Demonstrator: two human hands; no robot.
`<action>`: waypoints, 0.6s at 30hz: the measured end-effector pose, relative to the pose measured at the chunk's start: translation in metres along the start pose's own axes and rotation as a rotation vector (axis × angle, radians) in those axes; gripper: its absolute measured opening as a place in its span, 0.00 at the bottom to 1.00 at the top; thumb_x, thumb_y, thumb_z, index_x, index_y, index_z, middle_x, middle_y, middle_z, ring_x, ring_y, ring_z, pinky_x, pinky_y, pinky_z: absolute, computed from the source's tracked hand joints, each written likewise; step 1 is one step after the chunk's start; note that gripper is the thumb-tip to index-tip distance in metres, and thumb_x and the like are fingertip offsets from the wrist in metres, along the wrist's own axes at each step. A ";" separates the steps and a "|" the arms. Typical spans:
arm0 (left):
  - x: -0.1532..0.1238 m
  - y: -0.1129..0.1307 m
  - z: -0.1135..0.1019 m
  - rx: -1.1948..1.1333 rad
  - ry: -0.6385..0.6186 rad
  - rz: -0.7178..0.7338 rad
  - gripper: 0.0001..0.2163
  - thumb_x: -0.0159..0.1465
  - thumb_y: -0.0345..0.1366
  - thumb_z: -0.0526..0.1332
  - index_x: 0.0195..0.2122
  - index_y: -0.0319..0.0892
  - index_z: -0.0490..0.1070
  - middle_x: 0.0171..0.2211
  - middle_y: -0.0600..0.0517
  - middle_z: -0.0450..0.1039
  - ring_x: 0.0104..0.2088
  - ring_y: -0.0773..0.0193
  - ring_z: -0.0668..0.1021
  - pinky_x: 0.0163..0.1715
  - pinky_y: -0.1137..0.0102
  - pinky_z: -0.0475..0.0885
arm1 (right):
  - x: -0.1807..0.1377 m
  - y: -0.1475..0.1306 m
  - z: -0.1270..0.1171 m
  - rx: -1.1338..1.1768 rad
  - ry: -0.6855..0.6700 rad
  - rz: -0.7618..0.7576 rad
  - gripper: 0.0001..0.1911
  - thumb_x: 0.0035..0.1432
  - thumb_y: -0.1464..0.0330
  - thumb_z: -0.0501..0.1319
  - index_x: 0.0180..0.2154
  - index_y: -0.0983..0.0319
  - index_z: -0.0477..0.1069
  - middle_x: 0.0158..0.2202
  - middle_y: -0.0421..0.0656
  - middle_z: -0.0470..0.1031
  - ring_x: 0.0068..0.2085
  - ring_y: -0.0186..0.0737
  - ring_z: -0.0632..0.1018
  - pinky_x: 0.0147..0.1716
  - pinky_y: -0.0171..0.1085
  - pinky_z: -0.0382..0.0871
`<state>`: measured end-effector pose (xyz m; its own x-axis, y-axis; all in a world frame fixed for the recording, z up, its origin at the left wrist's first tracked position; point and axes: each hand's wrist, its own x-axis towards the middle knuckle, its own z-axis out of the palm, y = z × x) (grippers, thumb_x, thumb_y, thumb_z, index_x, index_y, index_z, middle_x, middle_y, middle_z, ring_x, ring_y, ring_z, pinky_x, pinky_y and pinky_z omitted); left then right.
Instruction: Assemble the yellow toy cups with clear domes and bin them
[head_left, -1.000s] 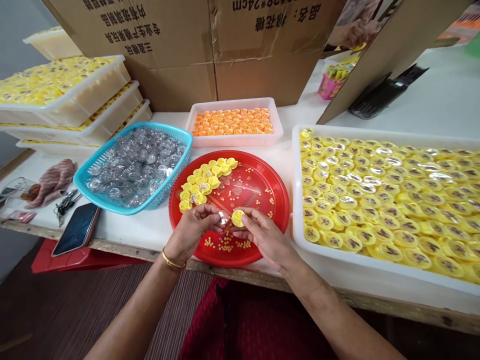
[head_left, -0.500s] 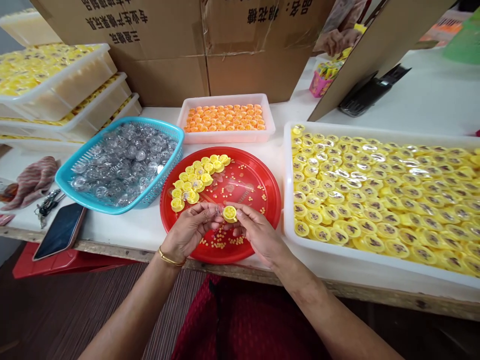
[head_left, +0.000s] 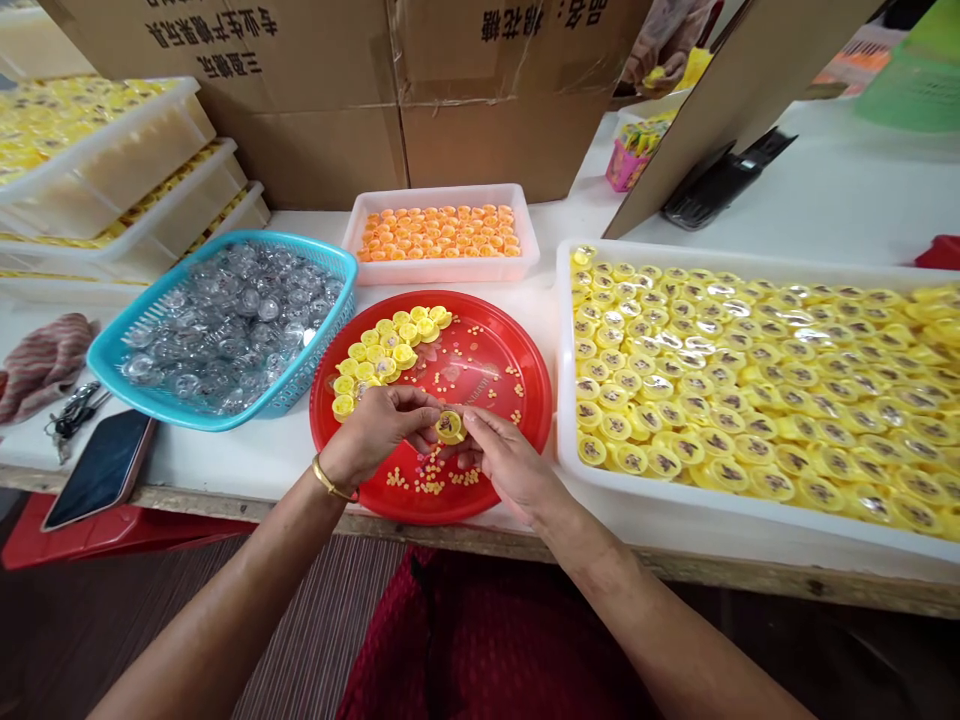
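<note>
Over the red plate (head_left: 525,350), both hands meet at a small yellow cup (head_left: 450,428) whose round top now shows a dark printed picture under a clear cover. My right hand (head_left: 506,455) grips the cup from the right with thumb and fingers. From the left, my left hand (head_left: 382,430) pinches at the cover's edge, its fingers closed. Several other yellow cups (head_left: 390,340) stand in a group at the plate's left, and small yellow candy-like discs (head_left: 431,478) lie scattered on it. A blue basket (head_left: 180,415) holds many clear round covers (head_left: 240,300).
Right of the plate stands a long white tray (head_left: 564,370) of lidded yellow cups. Behind are a tray of orange cups (head_left: 442,235) and a cardboard box (head_left: 330,130). Stacked tubs (head_left: 142,150), a phone (head_left: 101,470), keys (head_left: 71,415) and a cloth (head_left: 45,365) lie left. A co-worker's hands (head_left: 660,60) show behind.
The clear printed cover, earlier in my left fingers beside the cup, now sits over the cup's top. The yellow filling visible before is covered. The view has shifted slightly.
</note>
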<state>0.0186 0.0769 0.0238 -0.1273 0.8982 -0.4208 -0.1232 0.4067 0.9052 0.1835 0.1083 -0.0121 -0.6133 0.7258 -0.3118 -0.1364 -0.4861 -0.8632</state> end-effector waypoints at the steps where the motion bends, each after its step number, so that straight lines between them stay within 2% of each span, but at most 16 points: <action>1: 0.000 0.001 -0.001 -0.030 -0.026 -0.012 0.07 0.52 0.33 0.68 0.27 0.34 0.75 0.20 0.52 0.73 0.20 0.71 0.74 0.20 0.78 0.71 | 0.000 0.000 0.000 0.002 -0.003 -0.003 0.22 0.55 0.51 0.63 0.42 0.62 0.72 0.37 0.45 0.76 0.32 0.39 0.76 0.29 0.34 0.65; 5: 0.000 0.002 -0.002 -0.124 -0.085 -0.059 0.09 0.50 0.35 0.70 0.28 0.33 0.75 0.21 0.51 0.73 0.21 0.71 0.74 0.19 0.78 0.70 | 0.001 0.000 0.000 -0.001 -0.005 -0.011 0.24 0.56 0.48 0.62 0.41 0.62 0.72 0.37 0.45 0.76 0.33 0.38 0.75 0.29 0.33 0.65; 12: 0.003 -0.010 0.005 0.015 0.055 0.055 0.07 0.51 0.33 0.68 0.27 0.35 0.75 0.19 0.52 0.73 0.19 0.70 0.74 0.18 0.77 0.70 | 0.002 0.002 0.001 -0.042 -0.015 -0.034 0.23 0.56 0.48 0.62 0.38 0.61 0.72 0.38 0.43 0.76 0.33 0.37 0.76 0.30 0.33 0.67; 18: 0.002 -0.008 0.009 0.209 0.130 0.144 0.06 0.52 0.34 0.69 0.27 0.37 0.76 0.21 0.52 0.75 0.18 0.70 0.74 0.18 0.77 0.70 | 0.003 0.001 0.003 -0.076 0.025 -0.054 0.19 0.54 0.53 0.65 0.39 0.62 0.73 0.36 0.42 0.75 0.32 0.35 0.76 0.32 0.33 0.69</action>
<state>0.0278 0.0765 0.0168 -0.2556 0.9256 -0.2791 0.1090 0.3145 0.9430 0.1789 0.1082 -0.0127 -0.5867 0.7625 -0.2727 -0.1089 -0.4079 -0.9065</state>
